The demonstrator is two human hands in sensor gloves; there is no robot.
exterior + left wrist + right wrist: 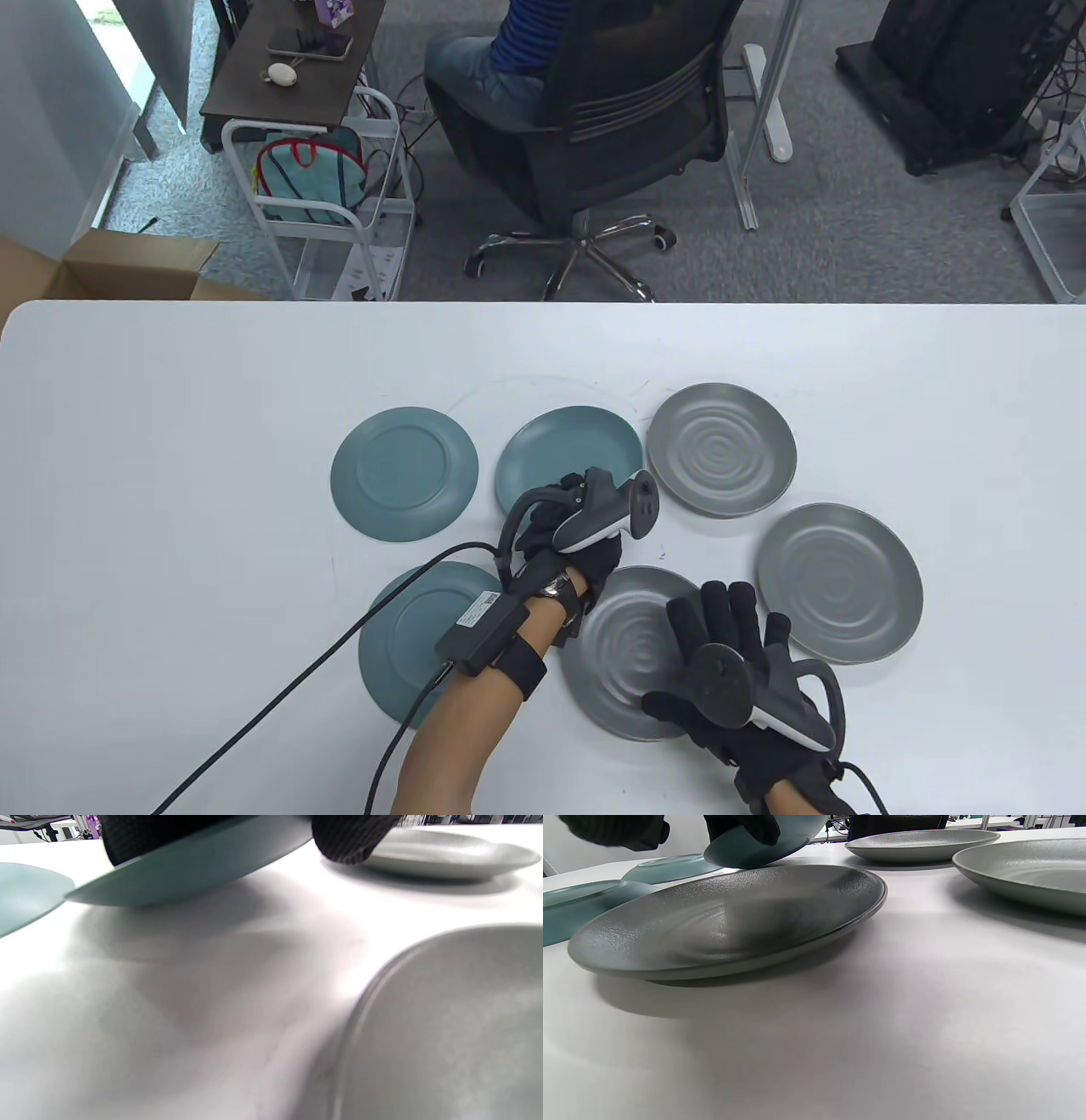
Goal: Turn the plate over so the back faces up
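A teal plate (568,446) lies face up at the middle of the white table (170,407). My left hand (556,509) grips its near edge. In the left wrist view the teal plate (191,861) is tilted, near edge off the table, gloved fingers (352,840) over its rim. It also shows in the right wrist view (793,832). My right hand (721,628) is open, fingers spread over the near right part of a grey plate (628,645), which shows face up in the right wrist view (725,921). Contact cannot be told.
A teal plate (403,474) lies back up at the left. Another teal plate (407,645) lies under my left forearm. Two grey plates lie face up, one at the back right (721,463) and one at the right (840,583). An office chair (611,127) stands beyond the table.
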